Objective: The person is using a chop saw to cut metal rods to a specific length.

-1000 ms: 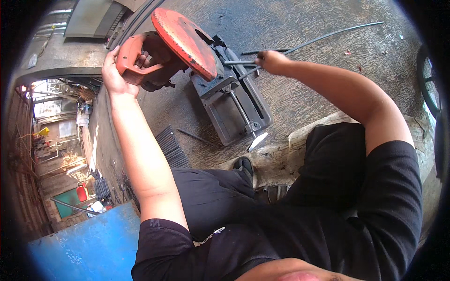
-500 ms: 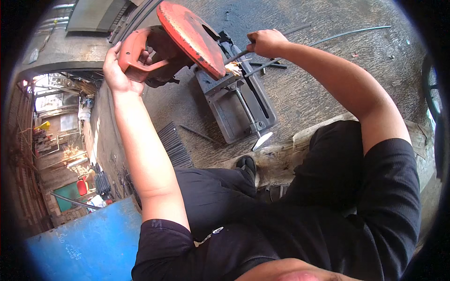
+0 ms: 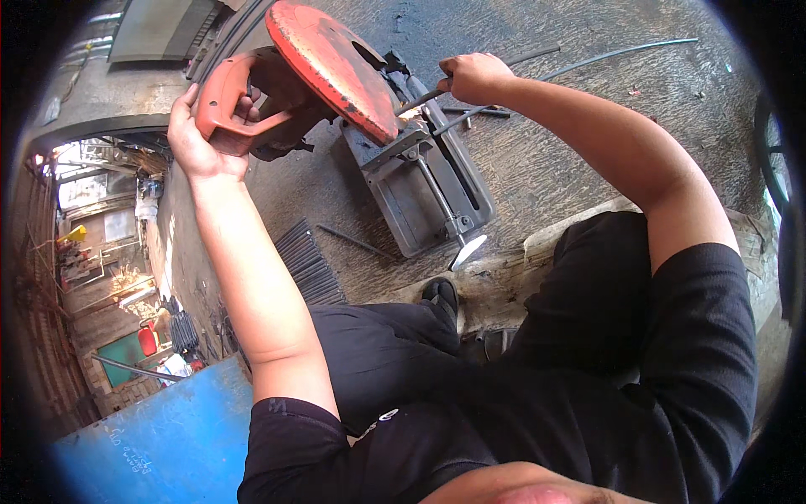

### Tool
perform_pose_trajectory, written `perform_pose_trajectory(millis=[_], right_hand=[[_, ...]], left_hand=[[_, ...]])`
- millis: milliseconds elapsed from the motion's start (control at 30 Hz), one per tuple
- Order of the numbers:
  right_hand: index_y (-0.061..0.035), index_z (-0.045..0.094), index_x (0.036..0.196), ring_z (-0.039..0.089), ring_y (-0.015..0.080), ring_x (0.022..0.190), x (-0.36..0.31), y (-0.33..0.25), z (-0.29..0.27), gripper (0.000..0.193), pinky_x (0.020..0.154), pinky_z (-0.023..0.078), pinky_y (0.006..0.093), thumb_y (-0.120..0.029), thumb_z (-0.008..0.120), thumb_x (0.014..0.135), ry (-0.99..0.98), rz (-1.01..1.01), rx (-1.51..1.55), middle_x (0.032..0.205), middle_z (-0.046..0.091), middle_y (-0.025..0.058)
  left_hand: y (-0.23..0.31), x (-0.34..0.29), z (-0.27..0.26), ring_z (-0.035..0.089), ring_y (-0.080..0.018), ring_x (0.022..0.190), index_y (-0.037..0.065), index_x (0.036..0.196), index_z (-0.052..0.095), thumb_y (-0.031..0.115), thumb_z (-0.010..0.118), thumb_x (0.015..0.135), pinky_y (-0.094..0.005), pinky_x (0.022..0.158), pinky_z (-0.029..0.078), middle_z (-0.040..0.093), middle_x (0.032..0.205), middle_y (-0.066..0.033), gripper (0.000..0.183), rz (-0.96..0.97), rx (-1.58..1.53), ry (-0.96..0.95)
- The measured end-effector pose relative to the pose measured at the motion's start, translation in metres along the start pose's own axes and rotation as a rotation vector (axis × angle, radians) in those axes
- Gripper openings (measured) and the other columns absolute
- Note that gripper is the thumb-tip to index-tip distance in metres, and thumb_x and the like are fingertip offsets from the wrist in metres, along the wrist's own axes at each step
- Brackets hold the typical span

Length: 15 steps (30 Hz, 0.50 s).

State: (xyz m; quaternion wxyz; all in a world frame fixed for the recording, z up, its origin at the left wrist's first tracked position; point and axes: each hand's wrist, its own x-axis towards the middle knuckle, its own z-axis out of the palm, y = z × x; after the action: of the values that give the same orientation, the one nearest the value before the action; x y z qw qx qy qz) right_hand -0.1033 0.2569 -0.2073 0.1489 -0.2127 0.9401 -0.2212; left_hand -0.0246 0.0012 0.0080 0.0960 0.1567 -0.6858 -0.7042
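Note:
My left hand (image 3: 204, 139) is wrapped round the orange D-shaped handle of a chop saw (image 3: 332, 67), whose worn red-orange guard tilts over its grey metal base (image 3: 432, 197). In my right hand (image 3: 474, 78) is a thin dark metal rod (image 3: 535, 54), its near end running in beside the guard's lower edge. A faint glow shows where the rod meets the saw; the blade itself is hidden. A second, longer rod (image 3: 621, 55) lies across the base next to it. The vise screw (image 3: 435, 189) on the base ends in a pale handle.
Cut rods (image 3: 309, 265) lie in a row left of the base, with one loose piece (image 3: 357, 241) nearby. Short dark pieces (image 3: 474, 111) rest beyond it. A blue sheet (image 3: 168, 437) is at lower left. My shoe (image 3: 441, 292) is close to the base's front.
Bright sparks at the cut have faded to a faint glow. The saw and my left hand have shifted slightly left in the picture; both hands keep their grips.

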Motion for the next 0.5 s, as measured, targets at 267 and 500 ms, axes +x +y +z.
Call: perform_pose_trajectory(millis=[267,500], right_hand=[[-0.0159,0.062,0.115,0.062,0.0290,0.105,-0.0036,0.0015,0.0026,0.036,0.096,0.041,0.0436,-0.039,0.052,0.089,0.037,-0.018,-0.001,0.109,0.066,0.0125],[-0.0153,0.061,0.116,0.061,0.0290,0.106,0.0000,0.0028,0.0056,0.037,0.099,0.040,0.0436,-0.038,0.052,0.088,0.041,-0.023,-0.008,0.110,0.066,0.0125]], left_hand=[[0.0003,0.0016,0.0001,0.060,-0.0247,0.074,-0.007,0.116,0.054,0.035,0.039,0.090,-0.0365,0.066,0.050,0.063,0.090,-0.0188,0.052,-0.008,-0.009,0.015],[0.0011,0.0001,-0.0001,0.060,-0.0252,0.075,-0.009,0.120,0.049,0.037,0.041,0.089,-0.0369,0.070,0.049,0.061,0.092,-0.0205,0.056,0.002,-0.002,-0.007]])
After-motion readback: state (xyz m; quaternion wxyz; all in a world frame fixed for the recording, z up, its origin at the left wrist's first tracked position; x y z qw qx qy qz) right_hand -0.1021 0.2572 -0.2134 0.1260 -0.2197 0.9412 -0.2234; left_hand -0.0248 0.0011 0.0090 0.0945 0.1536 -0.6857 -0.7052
